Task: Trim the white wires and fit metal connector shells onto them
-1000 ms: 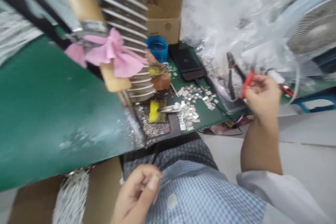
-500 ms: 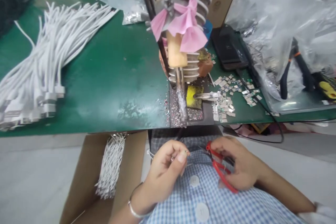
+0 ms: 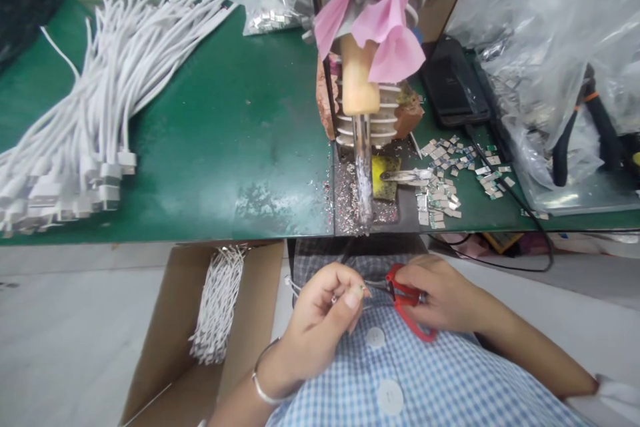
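My left hand (image 3: 323,327) is closed in a pinch at lap height. It grips a white cable (image 3: 292,285), part of which shows behind the hand. At the thumb and index fingertips, tiny coloured wire ends stick out. My right hand (image 3: 447,293) is wrapped around red-handled scissors (image 3: 413,328). Their blades point left and reach close to the wire ends; whether they touch cannot be made out. Both hands are in front of the checked apron, below the table edge.
On the green table (image 3: 225,147) lie a bundle of white USB cables (image 3: 107,100), a soldering iron (image 3: 363,160) on a stand, a yellow sponge (image 3: 384,188), small circuit boards (image 3: 440,197), a phone (image 3: 456,90) and black-handled pliers (image 3: 563,147). A cardboard box (image 3: 160,340) with white cables stands below.
My right hand has moved left, bringing the scissors' blades up to the left fingertips, and the red handles have come closer together. The left hand keeps its pinch. The view has shifted slightly.
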`<state>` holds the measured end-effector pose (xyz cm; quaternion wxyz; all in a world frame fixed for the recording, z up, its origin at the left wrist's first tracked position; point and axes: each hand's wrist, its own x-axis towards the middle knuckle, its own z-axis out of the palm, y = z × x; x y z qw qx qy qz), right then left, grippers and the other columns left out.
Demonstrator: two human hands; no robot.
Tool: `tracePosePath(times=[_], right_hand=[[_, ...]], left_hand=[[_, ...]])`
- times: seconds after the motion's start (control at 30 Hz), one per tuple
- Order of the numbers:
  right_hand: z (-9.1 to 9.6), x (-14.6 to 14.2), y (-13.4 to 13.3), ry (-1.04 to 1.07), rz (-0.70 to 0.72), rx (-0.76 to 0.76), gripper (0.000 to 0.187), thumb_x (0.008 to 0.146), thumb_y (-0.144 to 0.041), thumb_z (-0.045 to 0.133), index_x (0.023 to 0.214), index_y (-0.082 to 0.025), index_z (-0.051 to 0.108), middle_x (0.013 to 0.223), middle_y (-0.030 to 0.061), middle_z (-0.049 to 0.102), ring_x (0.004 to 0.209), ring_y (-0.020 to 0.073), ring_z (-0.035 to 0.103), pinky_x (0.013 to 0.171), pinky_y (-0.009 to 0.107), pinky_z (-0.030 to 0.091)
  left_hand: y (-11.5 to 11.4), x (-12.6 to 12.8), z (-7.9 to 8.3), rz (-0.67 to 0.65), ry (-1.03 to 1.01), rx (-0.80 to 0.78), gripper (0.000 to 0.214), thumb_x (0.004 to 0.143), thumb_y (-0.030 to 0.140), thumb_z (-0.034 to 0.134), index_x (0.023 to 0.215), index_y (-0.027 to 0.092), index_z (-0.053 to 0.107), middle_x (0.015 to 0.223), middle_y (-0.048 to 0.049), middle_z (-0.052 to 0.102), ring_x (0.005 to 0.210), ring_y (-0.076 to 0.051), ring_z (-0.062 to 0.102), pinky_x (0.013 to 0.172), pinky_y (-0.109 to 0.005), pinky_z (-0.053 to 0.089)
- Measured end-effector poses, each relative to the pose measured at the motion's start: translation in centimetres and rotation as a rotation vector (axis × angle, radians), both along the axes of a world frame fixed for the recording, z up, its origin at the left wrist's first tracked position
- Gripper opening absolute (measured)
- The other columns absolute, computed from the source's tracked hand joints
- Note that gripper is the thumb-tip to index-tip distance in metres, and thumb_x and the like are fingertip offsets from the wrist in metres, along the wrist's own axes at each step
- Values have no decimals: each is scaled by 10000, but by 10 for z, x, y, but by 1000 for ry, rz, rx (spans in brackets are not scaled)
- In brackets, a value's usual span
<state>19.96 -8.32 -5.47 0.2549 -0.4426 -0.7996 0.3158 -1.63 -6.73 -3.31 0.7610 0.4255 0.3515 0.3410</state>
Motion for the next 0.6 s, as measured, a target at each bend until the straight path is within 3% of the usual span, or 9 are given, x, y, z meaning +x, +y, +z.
tracePosePath(times=[0.6], right_hand=[[2, 1, -2, -68, 36, 70, 140, 828, -174, 447, 714, -205, 523, 513, -17, 552, 456, 122, 458, 491, 238, 301]], left_hand=[[0, -2, 1, -6, 54, -45, 219, 928, 353, 574, 831, 158, 585, 553, 60, 448, 486, -63, 350, 472, -185, 279]])
